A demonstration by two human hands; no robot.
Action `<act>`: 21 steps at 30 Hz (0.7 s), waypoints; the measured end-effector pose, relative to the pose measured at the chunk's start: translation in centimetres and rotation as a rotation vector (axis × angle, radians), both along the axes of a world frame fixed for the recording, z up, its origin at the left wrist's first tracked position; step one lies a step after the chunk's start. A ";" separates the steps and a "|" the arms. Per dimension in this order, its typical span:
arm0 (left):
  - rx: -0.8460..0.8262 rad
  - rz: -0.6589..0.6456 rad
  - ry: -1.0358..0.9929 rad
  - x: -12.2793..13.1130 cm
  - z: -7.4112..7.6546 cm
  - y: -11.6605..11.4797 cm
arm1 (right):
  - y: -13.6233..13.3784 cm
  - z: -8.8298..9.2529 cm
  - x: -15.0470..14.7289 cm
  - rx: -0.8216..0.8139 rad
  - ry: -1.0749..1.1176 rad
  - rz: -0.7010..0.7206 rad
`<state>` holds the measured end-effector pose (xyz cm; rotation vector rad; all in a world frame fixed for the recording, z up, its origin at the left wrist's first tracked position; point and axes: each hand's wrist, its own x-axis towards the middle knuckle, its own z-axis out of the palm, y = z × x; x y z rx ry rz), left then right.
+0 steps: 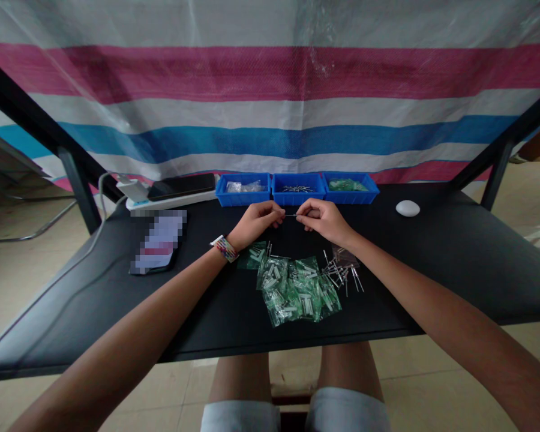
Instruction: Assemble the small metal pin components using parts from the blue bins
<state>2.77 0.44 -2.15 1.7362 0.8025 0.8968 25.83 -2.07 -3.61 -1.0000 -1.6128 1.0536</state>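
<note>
My left hand (pixel 257 222) and my right hand (pixel 323 219) meet above the black table (pixel 454 264), both pinched on the ends of one thin metal pin (pixel 291 215) held level between them. Just below my hands lies a heap of small green plastic bags (pixel 294 289) with metal parts inside. Loose metal pins (pixel 342 275) are scattered to the right of the heap. A patterned band is on my left wrist.
Three blue bins stand at the back: left (pixel 243 189) with clear bags, middle (pixel 298 188) with metal pins, right (pixel 351 187) with green bags. A power strip (pixel 171 197) with a phone on it, another phone (pixel 158 249), and a white oval object (pixel 407 208) lie around.
</note>
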 end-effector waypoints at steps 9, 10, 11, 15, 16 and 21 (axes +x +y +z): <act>0.050 0.038 0.006 0.0 -0.4 0.3 | 0.1 0.1 0.1 -0.056 0.049 -0.025; 0.050 0.042 0.000 0.0 -0.5 0.3 | 0.1 0.2 0.1 -0.066 0.056 -0.025; 0.050 0.047 -0.007 0.0 -0.6 0.3 | 0.1 0.2 0.1 -0.074 0.062 -0.025; 0.040 0.066 -0.021 0.1 -0.6 0.3 | 0.1 0.0 0.0 -0.075 0.068 -0.037; 0.037 0.066 -0.021 0.1 -0.6 0.3 | 0.2 0.0 -0.1 -0.069 0.066 -0.040; 0.022 0.052 -0.039 0.2 -0.2 0.0 | 0.1 -0.2 -0.3 -0.035 0.031 -0.046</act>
